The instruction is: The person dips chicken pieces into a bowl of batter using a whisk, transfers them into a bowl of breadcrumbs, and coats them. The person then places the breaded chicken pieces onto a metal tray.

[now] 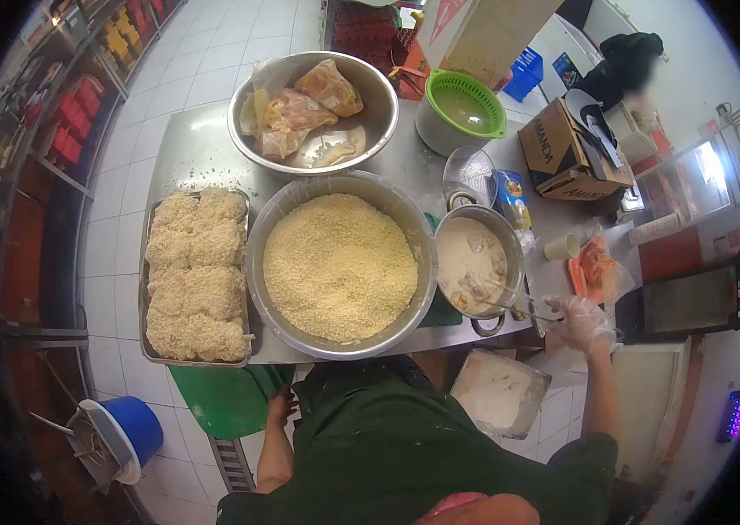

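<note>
My right hand (582, 322), in a clear plastic glove, is closed around the end of metal tongs (523, 312). The tongs reach over the rim into a two-handled pot (517, 262) of creamy batter (466, 254) with lumpy pieces in it. My left hand (280, 409) hangs low beside a green plastic bin (225, 402); its fingers are too dim to read. On the table, a large metal bowl (427, 289) of yellowish crumbs (339, 262) stands between the pot and a metal tray (144, 324). Crumb-coated pieces (195, 284) fill the tray.
Behind the crumbs, another metal bowl (387, 144) holds bagged raw meat (300, 122). A green colander (466, 105) on a bucket, a wire strainer (470, 175) and a cardboard box (562, 153) stand rearward. A white-dusted container (501, 394) sits below the table edge.
</note>
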The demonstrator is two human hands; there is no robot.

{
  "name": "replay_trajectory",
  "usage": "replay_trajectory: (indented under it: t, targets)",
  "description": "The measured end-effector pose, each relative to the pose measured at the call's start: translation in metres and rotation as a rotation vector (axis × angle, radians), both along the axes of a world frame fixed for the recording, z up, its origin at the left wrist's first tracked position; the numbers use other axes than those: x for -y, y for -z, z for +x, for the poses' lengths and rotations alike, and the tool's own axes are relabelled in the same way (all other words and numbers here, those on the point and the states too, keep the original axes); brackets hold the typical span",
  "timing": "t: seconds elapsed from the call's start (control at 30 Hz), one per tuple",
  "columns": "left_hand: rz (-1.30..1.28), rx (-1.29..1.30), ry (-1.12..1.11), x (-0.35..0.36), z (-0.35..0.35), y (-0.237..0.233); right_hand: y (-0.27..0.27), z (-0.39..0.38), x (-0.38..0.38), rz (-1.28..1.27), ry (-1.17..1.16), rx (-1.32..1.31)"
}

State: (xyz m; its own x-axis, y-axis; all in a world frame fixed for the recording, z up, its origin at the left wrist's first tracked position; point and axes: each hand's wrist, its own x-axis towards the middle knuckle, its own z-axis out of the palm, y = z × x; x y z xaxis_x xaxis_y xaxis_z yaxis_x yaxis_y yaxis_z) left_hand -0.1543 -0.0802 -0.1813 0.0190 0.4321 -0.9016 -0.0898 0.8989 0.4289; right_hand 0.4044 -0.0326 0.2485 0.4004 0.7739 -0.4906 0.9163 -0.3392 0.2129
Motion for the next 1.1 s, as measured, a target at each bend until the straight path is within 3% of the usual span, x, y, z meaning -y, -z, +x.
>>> replay_trajectory:
  t: [0.23, 0.37, 0.43, 0.47, 0.53, 0.57, 0.63, 0.73, 0.87, 0.93, 0.97, 1.03, 1.07, 1.1]
  targets:
    - [0.053, 0.005, -0.025, -0.009, 0.002, 0.003, 0.015, -0.038, -0.026, 0.042, 0.133, -0.035]
    - [0.036, -0.031, -0.025, -0.013, 0.004, 0.002, 0.042, -0.022, -0.012, 0.164, 0.024, -0.019]
    - [-0.005, -0.059, -0.001, -0.012, 0.004, 0.000, 0.031, -0.023, -0.012, 0.187, 0.418, -0.270]
    - [-0.006, -0.058, -0.003, -0.012, 0.004, 0.000, 0.037, -0.012, -0.006, 0.186, 0.415, -0.269]
    - [0.005, -0.020, 0.025, -0.006, -0.003, 0.011, 0.061, 0.029, 0.018, 0.315, -0.083, -0.319]
    - [0.004, -0.019, 0.023, -0.004, -0.005, 0.012, 0.069, 0.042, 0.025, 0.315, -0.085, -0.319]
    - [-0.050, 0.010, 0.043, -0.002, -0.006, 0.013, 0.075, 0.053, 0.030, 0.394, 0.346, -0.511]
    - [-0.029, -0.019, 0.037, 0.000, -0.003, 0.012, 0.059, 0.046, 0.028, 0.409, 0.544, -0.669]
    - [-0.029, -0.025, 0.067, -0.005, -0.001, 0.015, 0.040, 0.026, 0.018, 0.379, 0.526, -0.625]
    - [0.015, 0.075, -0.018, -0.006, -0.002, 0.023, 0.030, 0.003, 0.003, 0.288, 0.289, -0.260]
    - [0.015, 0.076, -0.014, -0.008, -0.004, 0.027, 0.031, -0.005, -0.001, 0.289, 0.292, -0.259]
    - [0.225, -0.010, 0.247, -0.013, -0.005, 0.026, 0.031, -0.014, -0.007, 0.267, 0.293, -0.134]
    - [0.226, -0.010, 0.246, -0.015, -0.004, 0.026, 0.034, -0.012, -0.006, 0.268, 0.291, -0.134]
    - [0.140, 0.008, 0.103, -0.022, 0.001, 0.015, 0.039, -0.008, -0.005, 0.254, 0.254, -0.027]
